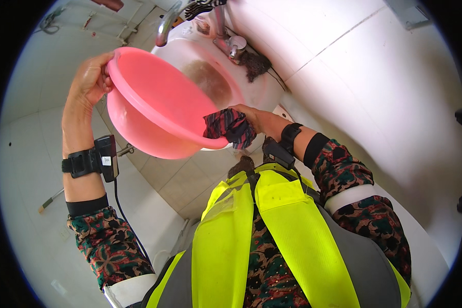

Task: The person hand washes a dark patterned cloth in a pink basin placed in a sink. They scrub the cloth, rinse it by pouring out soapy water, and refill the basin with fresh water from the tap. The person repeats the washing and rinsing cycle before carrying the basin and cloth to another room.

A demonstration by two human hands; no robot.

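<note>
A pink plastic basin point(154, 134) is tilted over a white washbasin point(254, 90), its open side facing the wall. At its left rim, my left hand point(91, 79) grips the edge with curled fingers. A dark cloth with red and grey stripes point(231, 127) hangs over the opposite rim. My right hand point(249, 114) is closed on this cloth at the rim; the bunched fabric hides most of its fingers. Brownish water point(208, 81) lies in the bottom of the washbasin, partly behind the pink basin.
A curved metal faucet spout point(169, 25) hangs above the washbasin's far left. Beside the chrome tap fitting point(236, 44) lies a dark scouring mesh point(254, 65). White wall panels point(342, 61) rise close on the right. Floor tiles point(177, 181) show below.
</note>
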